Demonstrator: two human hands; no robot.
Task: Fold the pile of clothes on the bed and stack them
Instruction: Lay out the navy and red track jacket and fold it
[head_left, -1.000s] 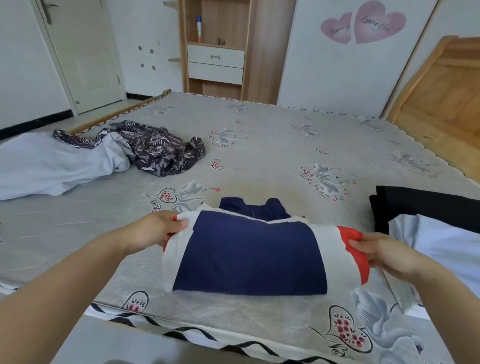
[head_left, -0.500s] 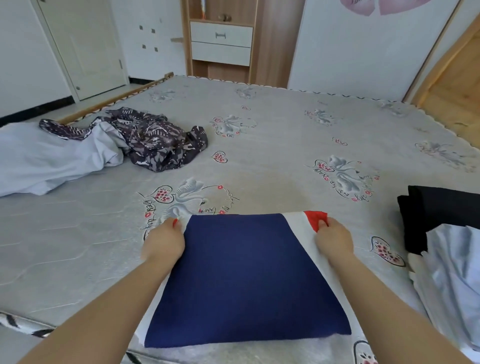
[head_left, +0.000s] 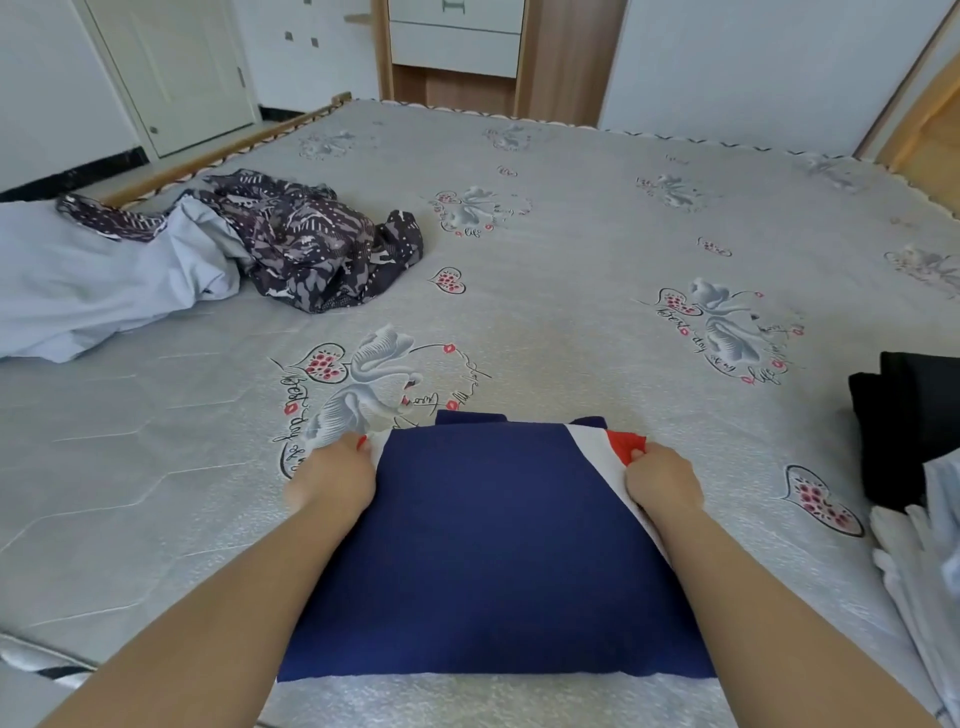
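Note:
A navy garment with white and red trim (head_left: 498, 551) lies folded flat on the mattress (head_left: 571, 249) near its front edge. My left hand (head_left: 332, 478) pinches its far left corner. My right hand (head_left: 662, 480) pinches the far right corner at the red trim. Both forearms run along the garment's sides. Off to the far left lies an unfolded pile: a dark patterned garment (head_left: 311, 244) and a pale blue one (head_left: 93, 286). At the right edge sit a folded black garment (head_left: 909, 426) and light folded clothes (head_left: 930, 561), partly cut off.
A wooden bed rail (head_left: 249, 140) runs along the far left side, and a wooden headboard (head_left: 930, 130) stands at the right. A door (head_left: 176, 67) and a wooden cabinet with drawers (head_left: 457, 41) stand beyond the bed.
My hands carried the garment's near fold forward and laid it flat. Since half a second ago they have held its far corners almost still, and my view has tilted down.

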